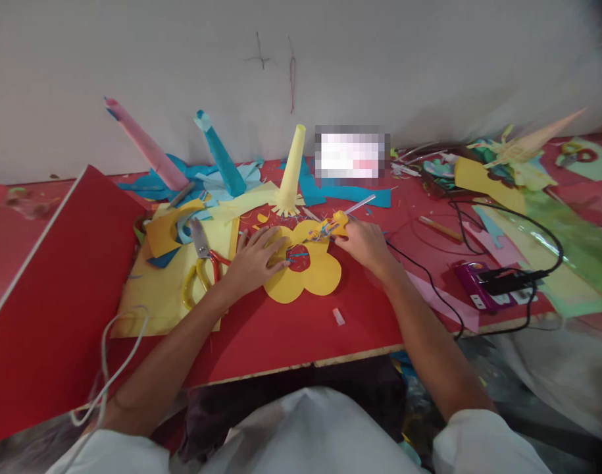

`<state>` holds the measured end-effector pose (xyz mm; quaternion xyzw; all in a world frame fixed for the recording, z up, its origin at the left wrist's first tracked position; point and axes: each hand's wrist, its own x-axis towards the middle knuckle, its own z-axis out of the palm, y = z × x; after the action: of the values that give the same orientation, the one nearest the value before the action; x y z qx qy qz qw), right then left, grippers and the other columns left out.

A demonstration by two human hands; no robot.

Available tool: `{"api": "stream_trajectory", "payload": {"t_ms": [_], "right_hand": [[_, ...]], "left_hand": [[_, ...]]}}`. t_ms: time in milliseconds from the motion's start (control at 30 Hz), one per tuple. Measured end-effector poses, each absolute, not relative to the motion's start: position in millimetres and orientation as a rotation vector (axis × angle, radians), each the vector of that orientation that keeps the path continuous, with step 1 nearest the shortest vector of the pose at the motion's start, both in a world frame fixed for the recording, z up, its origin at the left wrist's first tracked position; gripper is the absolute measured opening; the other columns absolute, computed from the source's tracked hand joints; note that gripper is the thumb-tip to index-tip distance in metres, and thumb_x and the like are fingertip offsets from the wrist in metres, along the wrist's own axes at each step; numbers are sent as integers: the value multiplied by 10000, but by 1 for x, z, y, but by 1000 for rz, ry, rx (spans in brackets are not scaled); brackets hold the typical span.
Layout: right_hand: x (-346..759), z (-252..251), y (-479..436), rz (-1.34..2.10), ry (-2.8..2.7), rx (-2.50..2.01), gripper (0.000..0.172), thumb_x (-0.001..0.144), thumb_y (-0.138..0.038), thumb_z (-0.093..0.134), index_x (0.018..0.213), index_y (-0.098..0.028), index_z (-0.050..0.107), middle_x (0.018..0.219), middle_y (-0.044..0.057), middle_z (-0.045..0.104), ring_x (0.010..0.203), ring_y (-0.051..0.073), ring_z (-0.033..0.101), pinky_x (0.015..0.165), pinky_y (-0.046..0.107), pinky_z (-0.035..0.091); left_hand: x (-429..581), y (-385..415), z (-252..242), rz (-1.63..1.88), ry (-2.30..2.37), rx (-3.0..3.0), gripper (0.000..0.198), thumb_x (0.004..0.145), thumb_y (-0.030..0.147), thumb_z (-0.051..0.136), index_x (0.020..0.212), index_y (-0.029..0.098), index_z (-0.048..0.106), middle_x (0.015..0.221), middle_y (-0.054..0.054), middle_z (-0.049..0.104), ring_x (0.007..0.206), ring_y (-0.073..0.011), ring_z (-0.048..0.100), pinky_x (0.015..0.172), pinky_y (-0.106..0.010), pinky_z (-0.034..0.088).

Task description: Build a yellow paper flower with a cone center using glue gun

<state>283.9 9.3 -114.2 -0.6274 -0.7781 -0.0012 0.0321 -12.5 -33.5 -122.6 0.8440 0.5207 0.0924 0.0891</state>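
Note:
A yellow paper flower (321, 271) with rounded petals and a hole in its middle lies flat on the red table. My left hand (258, 258) rests on its left petals, fingers spread and nothing in them. Wrapped around a yellow glue gun (338, 224), my right hand (364, 247) is closed beside the flower's upper right petal. A clear glue stick (360, 203) juts from the gun's back, and its nozzle points left over the flower. Just behind stands a yellow paper cone (293, 168) with a fringed base.
Blue (224, 161) and pink (147, 146) paper cones stand at the back left. Red-and-yellow-handled scissors (200, 247) lie on yellow sheets. A red board (68, 289) leans at left. At right, a purple power strip (483, 283) holds black cords; an eraser-like pink piece (339, 316) lies in front.

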Motion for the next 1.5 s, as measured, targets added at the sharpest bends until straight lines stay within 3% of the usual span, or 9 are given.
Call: {"api": "stream_trajectory", "payload": {"t_ms": [200,700,1000,1233,1500], "right_hand": [[290,-111,9,-12,-2450,-1933,255,972,-325,611,1046,-128,755,972,181,808,867,297,743,672,328,377],[298,-108,7,-50,-2430,-1954,300,927,-385,652,1016,-126,774,918,176,807,823,286,724,686,329,407],[298,-104,3,-15,-2400,-1933,603,901,-713,677,1104,-154,773,929,191,806,846,321,731,702,332,428],[296,-106,5,-49,-2381,-1914,346,919,-367,684,1184,-149,722,1023,165,819,906,312,746,715,328,417],[291,-106,5,-35,-2407,-1928,327,921,-318,649,1182,-130,705,1018,180,812,877,308,741,699,329,405]], "left_hand": [[-13,-32,-124,257,1558,2506,548,1029,551,541,1533,338,566,1728,-54,404,1613,-335,340,1332,-653,190],[-16,-30,-128,268,1532,2543,545,1041,561,517,1532,329,564,1726,-61,407,1609,-324,348,1324,-647,201],[-14,-31,-126,264,1541,2534,537,1041,541,530,1525,313,573,1722,-61,415,1605,-326,357,1327,-644,203],[-15,-32,-126,253,1534,2540,558,1037,544,539,1542,307,559,1723,-65,413,1607,-331,349,1324,-656,205],[-17,-30,-130,245,1537,2543,581,1036,584,521,1559,331,539,1735,-50,391,1610,-326,343,1328,-645,201]]}}
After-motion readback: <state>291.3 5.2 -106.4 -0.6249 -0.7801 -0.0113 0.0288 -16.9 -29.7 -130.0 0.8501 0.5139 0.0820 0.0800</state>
